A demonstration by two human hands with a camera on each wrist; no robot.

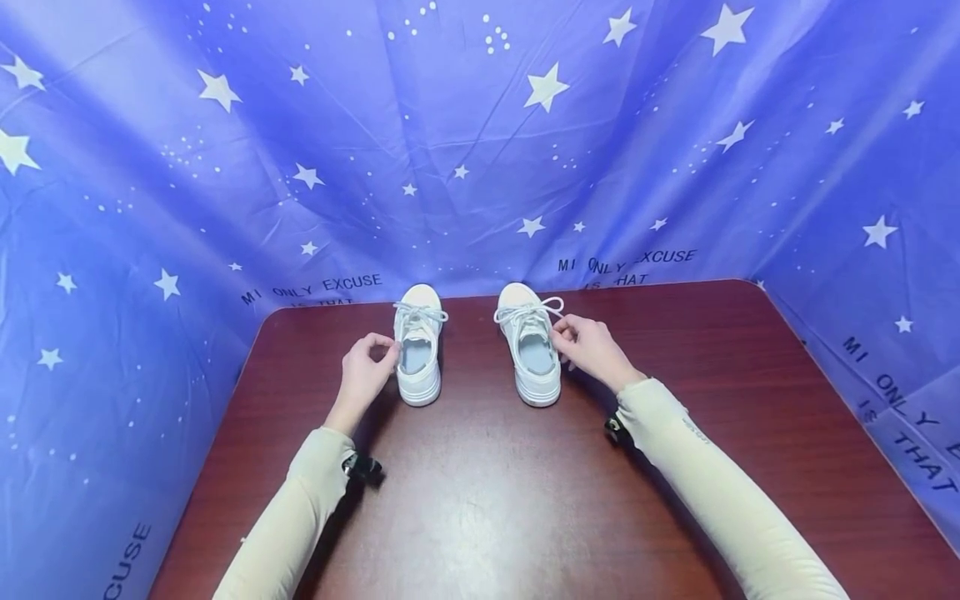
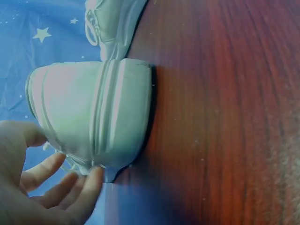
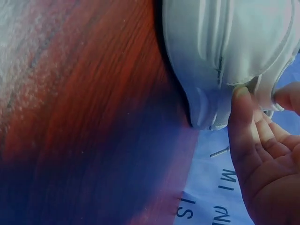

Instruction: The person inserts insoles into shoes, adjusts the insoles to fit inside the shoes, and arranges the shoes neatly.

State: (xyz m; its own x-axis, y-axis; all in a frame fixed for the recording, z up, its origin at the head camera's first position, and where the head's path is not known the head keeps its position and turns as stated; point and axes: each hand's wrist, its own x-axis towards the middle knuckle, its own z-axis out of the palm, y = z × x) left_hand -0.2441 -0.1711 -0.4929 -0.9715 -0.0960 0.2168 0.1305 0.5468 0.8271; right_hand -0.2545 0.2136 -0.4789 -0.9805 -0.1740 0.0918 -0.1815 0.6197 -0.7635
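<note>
Two white lace-up shoes stand upright on the table, toes pointing to the far edge. Beside the left shoe (image 1: 420, 388), my left hand (image 1: 363, 372) pinches the outer side of its opening between thumb and fingers. In the left wrist view, the fingers of my left hand (image 2: 51, 183) lie along the shoe's side, below its heel (image 2: 70, 101). The right shoe (image 1: 537, 388) has my right hand (image 1: 597, 350) at its outer side. There, the thumb and fingers of that hand (image 3: 267, 159) pinch the collar edge. Both shoes' laces (image 1: 528, 312) are tied in bows.
The dark red-brown wooden table (image 1: 480, 492) runs under both forearms. Blue cloth (image 1: 450, 125) with white stars and black lettering hangs behind the table and at both sides. A small black wrist camera (image 1: 363, 469) sits on the left wrist, another (image 1: 615, 429) on the right.
</note>
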